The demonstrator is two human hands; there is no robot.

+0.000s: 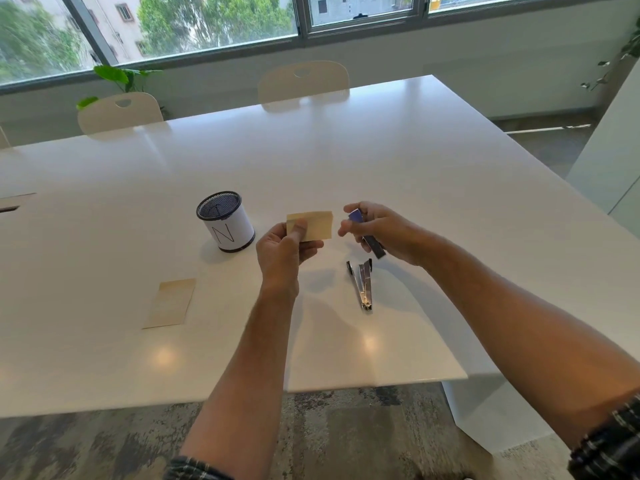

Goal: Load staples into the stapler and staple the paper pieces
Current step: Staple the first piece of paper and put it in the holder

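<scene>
Head view: the left hand [282, 249] pinches a small yellow paper slip [313, 226] above the table [415, 174], and at its 3 o'clock the right hand [382, 232] curls round a stapler [369, 237]. The slip looks light and floppy, best held near the edge beside where the staple goes; the stapler looks stiff, suited to a squeeze along its body. A metal tool [362, 285] lies at 6 o'clock of the stapler, another slip [170, 303] at 8 o'clock.

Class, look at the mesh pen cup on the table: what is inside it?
Through the open top of the pen cup only dark mesh and a thin dark line show. The white label wrapped round its side hides the lower part, so its contents cannot be told.
</scene>
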